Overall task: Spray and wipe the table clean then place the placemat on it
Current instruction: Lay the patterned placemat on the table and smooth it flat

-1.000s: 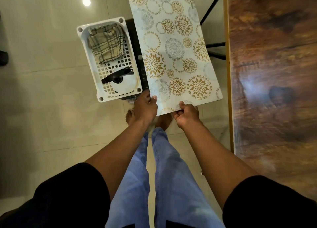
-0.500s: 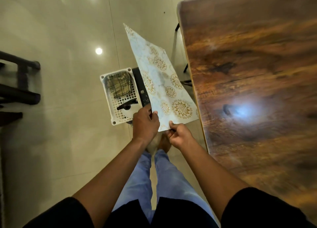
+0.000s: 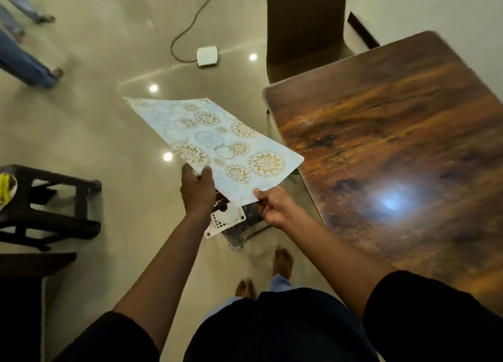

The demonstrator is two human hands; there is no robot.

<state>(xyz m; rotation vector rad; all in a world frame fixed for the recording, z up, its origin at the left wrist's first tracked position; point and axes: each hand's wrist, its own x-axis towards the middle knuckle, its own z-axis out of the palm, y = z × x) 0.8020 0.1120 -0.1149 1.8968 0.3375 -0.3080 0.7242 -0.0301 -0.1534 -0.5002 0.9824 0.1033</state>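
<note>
You pinch the placemat (image 3: 217, 146) by its near edge, your left hand (image 3: 197, 191) at one corner and your right hand (image 3: 275, 208) at the other, likely to keep it flat for laying down. It stretches away from both grips, in the air, its right corner just overlapping the table (image 3: 394, 133) edge.

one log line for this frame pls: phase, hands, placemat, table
phase: carrying placemat to table | left hand: grips near edge | right hand: pinches near corner | placemat: in air, one corner at table edge | table: bare, glossy
</note>
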